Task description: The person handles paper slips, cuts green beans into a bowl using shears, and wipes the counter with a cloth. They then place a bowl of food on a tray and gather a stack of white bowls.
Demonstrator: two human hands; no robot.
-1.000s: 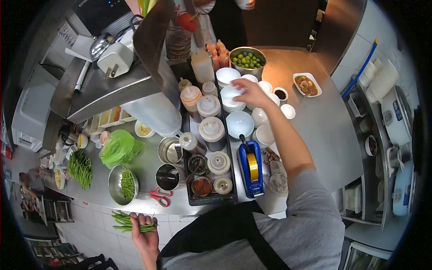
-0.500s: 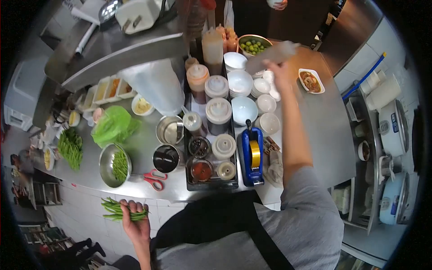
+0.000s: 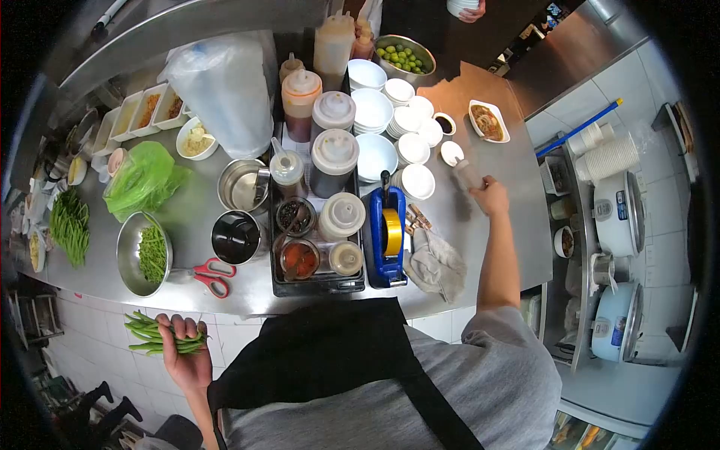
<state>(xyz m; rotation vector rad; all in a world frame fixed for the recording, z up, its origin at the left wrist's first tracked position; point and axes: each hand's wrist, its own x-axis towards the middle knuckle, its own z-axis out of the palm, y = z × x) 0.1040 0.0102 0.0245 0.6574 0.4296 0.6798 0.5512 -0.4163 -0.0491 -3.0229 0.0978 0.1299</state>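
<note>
My left hand [image 3: 186, 352] is closed round a bunch of green beans [image 3: 147, 334], in front of the counter's edge at the lower left. Above it, a steel bowl [image 3: 131, 255] holds more cut beans, with red-handled scissors [image 3: 212, 277] beside it. On the right, my right hand [image 3: 491, 196] grips a translucent squeeze bottle [image 3: 468, 175], tilted with its tip by a small white dish [image 3: 451, 153]. A small dish of dark sauce [image 3: 445, 124] and a white bowl of food [image 3: 487, 122] lie beyond.
A black tray [image 3: 319, 286] of sauce bottles and jars stands mid-counter, beside a blue tape dispenser [image 3: 388, 247] and a cloth [image 3: 439, 266]. Stacked white bowls [image 3: 373, 111] are behind. A co-worker's hand [image 3: 472, 13] holds bowls at the top. Rice cookers [image 3: 617, 322] are at right.
My right hand has brought the bottle from over the stacked bowls down to the small dish at the right. The view has shifted, and my left hand still holds the beans.
</note>
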